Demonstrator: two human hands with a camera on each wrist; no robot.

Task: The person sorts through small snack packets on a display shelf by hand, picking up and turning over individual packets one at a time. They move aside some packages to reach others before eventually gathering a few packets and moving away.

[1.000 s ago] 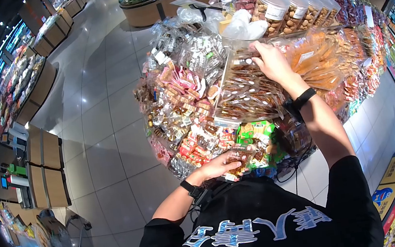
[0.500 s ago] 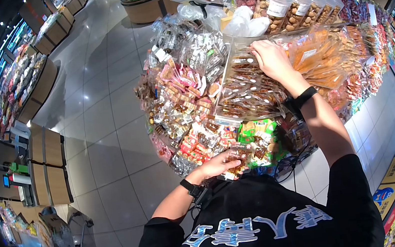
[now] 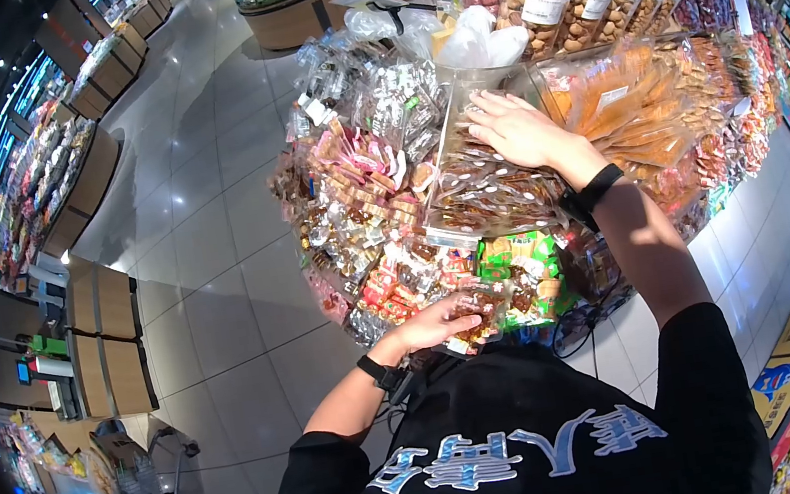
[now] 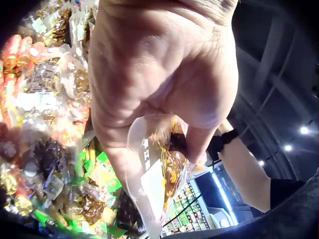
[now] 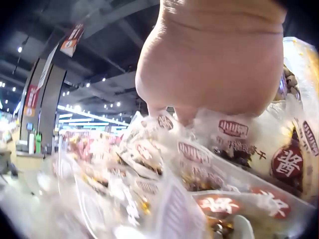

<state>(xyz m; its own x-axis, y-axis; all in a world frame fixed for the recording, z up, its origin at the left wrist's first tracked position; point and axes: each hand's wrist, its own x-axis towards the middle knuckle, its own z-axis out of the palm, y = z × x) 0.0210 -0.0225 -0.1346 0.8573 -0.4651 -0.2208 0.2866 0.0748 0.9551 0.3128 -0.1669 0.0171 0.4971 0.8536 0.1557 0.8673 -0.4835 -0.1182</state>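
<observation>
In the head view my left hand [image 3: 436, 324] grips a clear snack packet [image 3: 486, 307] at the front edge of the display. The left wrist view shows that packet [image 4: 153, 181] between thumb and fingers, with brown food behind a white label. My right hand [image 3: 522, 133] lies with its fingers extended on the brown snack packets [image 3: 499, 194] in a clear bin [image 3: 446, 144]. Seen from the right wrist, the heel of the hand [image 5: 209, 69] is right over printed packets [image 5: 199, 169], and its fingertips are hidden behind them.
Flat orange-brown packets [image 3: 632, 102] lie right of the bin, with tubs of nuts [image 3: 538, 9] behind. Pink-wrapped snacks [image 3: 368, 165] and green packets [image 3: 519, 265] surround the bin's left and front. A white plastic bag [image 3: 482, 41] sits at its back.
My right hand has gone from bent fingers at the bin's back to lying flatter across the packets, a little nearer and leftward. The left hand still grips its packet, barely moved.
</observation>
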